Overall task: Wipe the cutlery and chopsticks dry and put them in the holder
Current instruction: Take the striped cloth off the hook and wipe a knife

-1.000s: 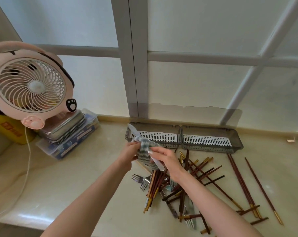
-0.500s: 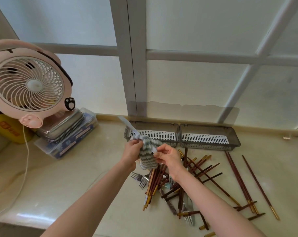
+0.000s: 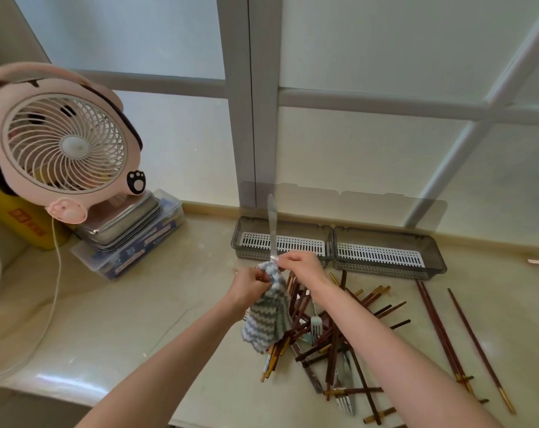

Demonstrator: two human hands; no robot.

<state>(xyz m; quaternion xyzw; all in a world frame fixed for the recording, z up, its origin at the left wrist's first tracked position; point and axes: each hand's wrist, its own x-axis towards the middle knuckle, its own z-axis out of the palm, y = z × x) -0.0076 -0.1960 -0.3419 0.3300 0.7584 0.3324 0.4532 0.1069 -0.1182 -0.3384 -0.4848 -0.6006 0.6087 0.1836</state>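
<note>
My right hand (image 3: 299, 265) pinches a metal knife (image 3: 271, 223) by its lower end, and the blade stands nearly upright in front of the holder. My left hand (image 3: 249, 285) grips a grey-and-white striped cloth (image 3: 269, 316) that hangs down just below the knife. The grey two-part holder (image 3: 385, 267) with white slotted inserts lies against the window sill, with nothing visible in it. Below my hands lies a heap of brown chopsticks (image 3: 333, 332) mixed with forks (image 3: 316, 324).
A pink fan (image 3: 61, 146) stands at the left on stacked metal trays and a plastic box (image 3: 129, 239), its white cord (image 3: 50, 304) trailing over the counter. Loose chopsticks (image 3: 441, 329) lie at the right. The counter's front edge runs at bottom left.
The knife has come out of the cloth and swung from tilted left to nearly upright. My right hand now holds it alone, and the cloth hangs loose from my left hand.
</note>
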